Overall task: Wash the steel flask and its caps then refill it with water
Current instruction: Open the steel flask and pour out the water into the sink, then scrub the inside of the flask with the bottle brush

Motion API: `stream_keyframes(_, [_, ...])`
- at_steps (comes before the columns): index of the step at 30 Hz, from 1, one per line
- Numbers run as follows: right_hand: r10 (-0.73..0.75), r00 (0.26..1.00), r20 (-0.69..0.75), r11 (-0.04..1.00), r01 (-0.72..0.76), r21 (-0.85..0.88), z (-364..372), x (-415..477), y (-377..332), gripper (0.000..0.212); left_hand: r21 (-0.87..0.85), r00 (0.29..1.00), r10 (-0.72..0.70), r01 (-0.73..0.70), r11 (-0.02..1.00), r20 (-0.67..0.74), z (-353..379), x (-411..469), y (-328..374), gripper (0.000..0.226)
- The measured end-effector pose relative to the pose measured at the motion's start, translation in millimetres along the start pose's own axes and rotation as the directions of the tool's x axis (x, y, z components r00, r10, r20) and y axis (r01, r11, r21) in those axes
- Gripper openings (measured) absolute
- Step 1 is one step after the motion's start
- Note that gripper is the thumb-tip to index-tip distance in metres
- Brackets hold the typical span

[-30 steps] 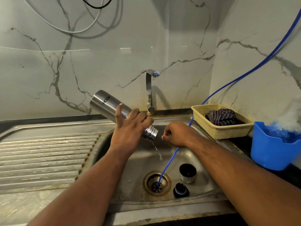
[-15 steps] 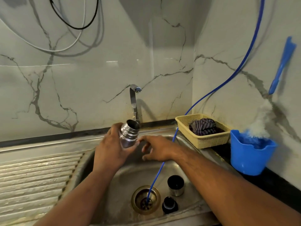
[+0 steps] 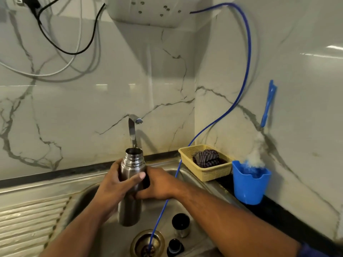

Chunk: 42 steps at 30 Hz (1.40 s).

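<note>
Steel sink [image 3: 87,203] fills the lower middle. Over its basin the open-mouthed steel flask [image 3: 132,164] is held upright with both hands clamped round its body: the left hand [image 3: 113,190] from 9 o'clock, the right hand [image 3: 159,184] from 3 o'clock. A tap [image 3: 132,130] rises at the flask's 12 o'clock. A yellow basket [image 3: 209,175] sits at 2 o'clock. Two caps, a steel cap [image 3: 181,227] and a black cap [image 3: 174,247], lie in the basin at 4 o'clock.

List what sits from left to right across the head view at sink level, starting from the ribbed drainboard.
In order: ribbed drainboard → steel flask → steel cap → yellow basket → blue holder.
</note>
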State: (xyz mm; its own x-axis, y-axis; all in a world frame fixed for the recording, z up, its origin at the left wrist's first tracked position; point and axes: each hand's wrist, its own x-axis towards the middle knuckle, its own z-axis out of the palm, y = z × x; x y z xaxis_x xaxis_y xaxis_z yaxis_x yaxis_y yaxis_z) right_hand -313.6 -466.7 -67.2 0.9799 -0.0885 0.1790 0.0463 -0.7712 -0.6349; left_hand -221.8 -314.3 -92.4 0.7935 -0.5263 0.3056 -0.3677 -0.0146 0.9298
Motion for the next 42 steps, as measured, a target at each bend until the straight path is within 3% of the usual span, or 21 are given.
stream_keyframes(4, [-0.014,1.0,-0.016,0.996,0.012,-0.091,-12.1,-20.0,-7.3,0.057,0.178,0.994,0.085,-0.097,0.979,0.073,10.5,-13.6,13.5,0.063])
stream_keyframes(8, [-0.017,0.996,0.09,0.873,0.059,-0.484,-68.8,-43.2,-20.4,0.042,0.175,0.99,0.125,-0.134,0.975,0.058,38.0,-28.7,24.7,0.051])
stream_keyframes(12, [0.069,0.997,0.04,0.63,-0.013,-0.777,-163.6,-79.7,-40.0,0.042,0.256,0.989,0.131,-0.145,0.956,0.074,50.3,-32.8,22.9,0.067])
stream_keyframes(14, [0.192,0.98,0.045,0.43,-0.043,-0.902,-201.1,-94.0,-44.6,0.05,0.283,0.991,0.115,-0.13,0.95,0.069,46.3,-30.6,17.2,0.074])
stream_keyframes(17, [0.441,0.897,0.013,0.142,-0.056,-0.988,-231.5,-112.5,-31.5,0.067,0.304,0.995,0.092,-0.103,0.947,0.048,39.5,-31.0,10.8,0.08])
stream_keyframes(20, [0.512,0.858,-0.032,-0.031,-0.019,-0.999,-230.6,-124.3,-3.3,0.063,0.33,0.996,0.082,-0.083,0.94,0.016,34.1,-34.4,7.3,0.081])
stream_keyframes(26, [0.367,0.93,-0.002,-0.055,0.019,-0.998,-226.8,-131.1,10.5,0.036,0.411,0.998,0.064,-0.059,0.91,0.003,31.3,-36.9,1.8,0.062])
stream_keyframes(31, [0.278,0.961,-0.008,-0.121,0.026,-0.992,-252.0,-130.0,-15.6,0.033,0.411,0.998,0.053,-0.054,0.91,0.013,33.7,-40.1,5.4,0.073])
stream_keyframes(42, [0.281,0.922,-0.268,-0.034,-0.269,-0.962,-294.2,-133.9,-91.8,0.043,0.342,0.991,0.021,0.025,0.939,-0.129,16.8,-38.4,19.0,0.068])
